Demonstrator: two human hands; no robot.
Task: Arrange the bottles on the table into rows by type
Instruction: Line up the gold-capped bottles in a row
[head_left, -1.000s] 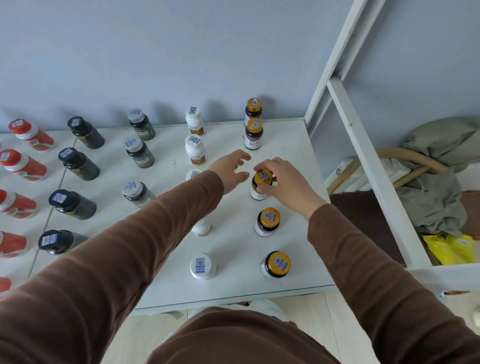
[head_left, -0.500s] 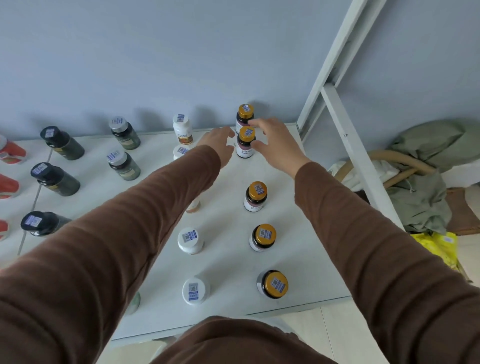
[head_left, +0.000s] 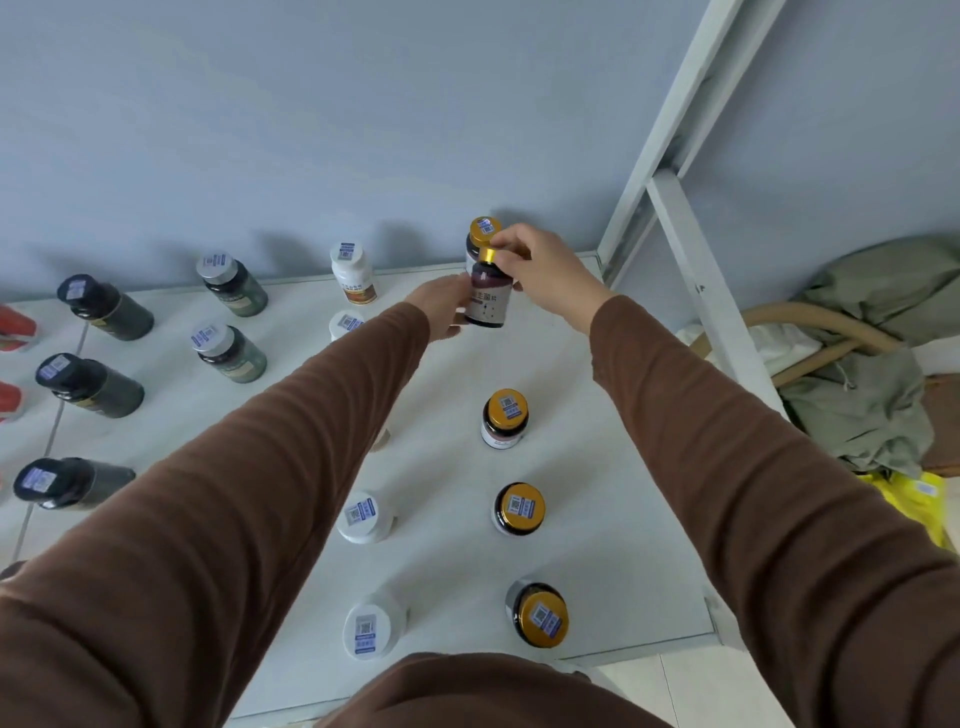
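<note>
My right hand (head_left: 540, 270) pinches the gold cap of a dark bottle with a white label (head_left: 487, 296), tilted near the table's far end. Beside that bottle's left side sits my left hand (head_left: 441, 306), fingers against its body. Right behind it stands another gold-capped bottle (head_left: 483, 234) by the wall. Three more gold-capped bottles (head_left: 505, 418) (head_left: 518, 508) (head_left: 540, 616) form a column toward me. To their left runs a column of white bottles (head_left: 353, 273) (head_left: 363, 517) (head_left: 371, 629), partly hidden by my left arm.
The white table (head_left: 613, 519) meets a blue wall. Green grey-capped bottles (head_left: 231, 283) (head_left: 228, 353), black-capped dark bottles (head_left: 104, 306) (head_left: 85, 384) (head_left: 67, 480) and red bottles (head_left: 15, 327) line up at the left. A white metal frame (head_left: 696, 270) rises at the right, with cloth (head_left: 862, 395) beyond it.
Both hands moved from the third gold-capped bottle to the second one near the wall. My right hand took its cap and tilted the bottle; the camera view shifted forward.
</note>
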